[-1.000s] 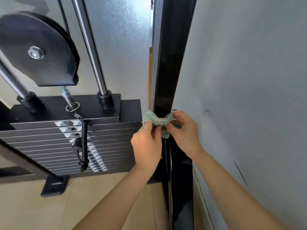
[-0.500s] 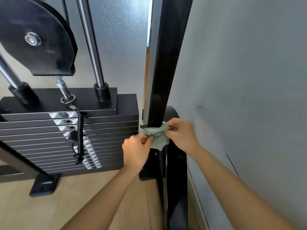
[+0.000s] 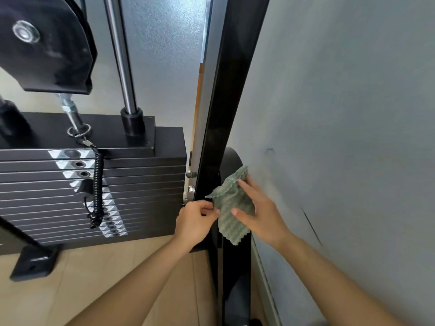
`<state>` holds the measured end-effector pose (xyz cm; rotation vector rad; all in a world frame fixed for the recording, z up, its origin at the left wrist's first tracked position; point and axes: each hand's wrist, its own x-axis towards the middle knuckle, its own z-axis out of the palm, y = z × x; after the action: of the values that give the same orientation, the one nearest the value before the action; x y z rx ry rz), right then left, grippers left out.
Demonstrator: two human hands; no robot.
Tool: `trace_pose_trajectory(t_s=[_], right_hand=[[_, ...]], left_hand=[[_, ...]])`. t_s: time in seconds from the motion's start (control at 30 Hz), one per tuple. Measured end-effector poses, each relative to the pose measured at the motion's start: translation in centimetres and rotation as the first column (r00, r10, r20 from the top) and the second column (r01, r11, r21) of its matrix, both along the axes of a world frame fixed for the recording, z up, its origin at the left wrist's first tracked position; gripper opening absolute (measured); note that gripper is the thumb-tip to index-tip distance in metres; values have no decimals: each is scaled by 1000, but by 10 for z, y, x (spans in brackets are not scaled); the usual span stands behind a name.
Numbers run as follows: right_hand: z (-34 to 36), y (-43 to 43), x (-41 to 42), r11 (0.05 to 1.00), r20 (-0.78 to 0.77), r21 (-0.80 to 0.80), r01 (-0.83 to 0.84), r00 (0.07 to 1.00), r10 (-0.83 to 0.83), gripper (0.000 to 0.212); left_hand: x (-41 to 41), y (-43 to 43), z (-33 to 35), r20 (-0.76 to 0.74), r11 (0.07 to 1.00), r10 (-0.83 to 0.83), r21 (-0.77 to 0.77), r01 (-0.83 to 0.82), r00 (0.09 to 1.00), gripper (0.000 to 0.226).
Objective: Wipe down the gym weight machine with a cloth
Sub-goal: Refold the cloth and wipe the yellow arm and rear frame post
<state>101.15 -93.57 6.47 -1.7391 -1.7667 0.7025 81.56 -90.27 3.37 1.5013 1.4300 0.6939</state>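
Green waffle-weave cloth [image 3: 231, 208], unfolded, in front of black upright [image 3: 226, 90] of weight machine [image 3: 94, 184]

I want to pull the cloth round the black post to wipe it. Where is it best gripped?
Probably by its two side edges, one hand from each side of the post. The cloth hangs opened out and limp, so a middle grip would bunch it. The left hand already pinches its left edge; the right hand holds the right side under its thumb.

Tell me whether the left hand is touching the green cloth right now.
Touching. The head view shows the left hand pinching the left edge of the green cloth between thumb and fingertips, with no gap there.
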Motion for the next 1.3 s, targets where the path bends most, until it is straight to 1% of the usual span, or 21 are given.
trace_pose_trajectory(t_s=[0.07, 0.1, 0.13, 0.17, 0.2, 0.23, 0.27, 0.3, 0.4, 0.5, 0.57, 0.67, 0.73, 0.8, 0.87, 0.93, 1.0, 1.07, 1.17, 1.2, 1.3], right_hand=[[-8, -3, -1, 999, 162, 34, -39, 986, 33, 82], [-11, -2, -5, 998, 218, 33, -59, 975, 51, 83], [-13, 0, -9, 997, 244, 27, -69, 968, 60, 85], [-14, 5, -15, 997, 261, 29, -64, 964, 55, 86], [-15, 11, -19, 998, 277, 38, -49, 960, 37, 88], [-15, 18, -23, 999, 290, 43, -31, 957, 17, 89], [-12, 25, -25, 999, 302, 38, -14, 953, 2, 90], [-9, 33, -26, 1000, 317, 20, -9, 949, 2, 91], [6, 63, -18, 993, 322, -98, -68, 942, 97, 89], [24, 99, -2, 968, 248, -211, -134, 951, 186, 75], [32, 120, 3, 957, 219, -250, -146, 954, 203, 62], [33, 145, 1, 951, 167, -285, -117, 971, 169, 55], [27, 148, -3, 960, 157, -258, -105, 976, 149, 56], [18, 133, -4, 977, 159, -194, -90, 980, 122, 59], [8, 102, -1, 992, 167, -95, -88, 980, 103, 65], [-5, 63, 0, 992, 194, -9, -122, 974, 122, 74], [-19, 26, -2, 985, 226, 26, -169, 961, 158, 85], [-33, -5, -4, 984, 295, 42, -174, 943, 154, 90], [-55, -41, -9, 984, 466, 94, -148, 880, 88, 85], [-61, -50, -11, 984, 500, 120, -129, 864, 52, 82], [-70, -64, -17, 985, 498, 151, -84, 867, -2, 78]], left_hand=[[-5, -1, -1, -42, 999, 19, 37, -18, 999, 14], [-8, -2, 1, -72, 992, 66, 113, -58, 995, 12], [-10, -3, 3, -84, 964, 135, 241, -112, 987, 12], [-12, -3, 4, -62, 908, 192, 389, -154, 979, 13], [-13, -4, 6, -27, 842, 210, 512, -167, 977, 18], [-14, -4, 7, 6, 790, 195, 592, -161, 981, 25], [-15, -5, 7, 25, 760, 165, 634, -143, 986, 34], [-16, -5, 7, 31, 750, 133, 650, -121, 991, 44], [-18, -6, 6, 32, 789, 60, 611, -66, 998, 65], [-16, -5, 5, 22, 822, 17, 568, -27, 1000, 74], [-15, -6, 6, 0, 821, 14, 571, -11, 1000, 78], [-14, -8, 8, 16, 832, 27, 555, -32, 999, 81], [-12, -10, 9, 36, 840, 25, 540, -40, 999, 82], [-11, -10, 7, 39, 843, 17, 536, -35, 999, 81], [-13, -10, 3, 35, 836, 3, 549, -22, 999, 78], [-17, -7, -1, 23, 825, -32, 566, 13, 999, 77], [-22, -4, -4, 24, 817, -47, 576, 25, 999, 75], [-23, -3, -5, 16, 808, -52, 589, 33, 999, 72], [-21, -6, -7, 22, 817, -70, 575, 45, 997, 68], [-20, -8, -8, 25, 826, -81, 561, 52, 996, 68], [-24, -8, -8, 8, 839, -149, 530, 122, 989, 69]])
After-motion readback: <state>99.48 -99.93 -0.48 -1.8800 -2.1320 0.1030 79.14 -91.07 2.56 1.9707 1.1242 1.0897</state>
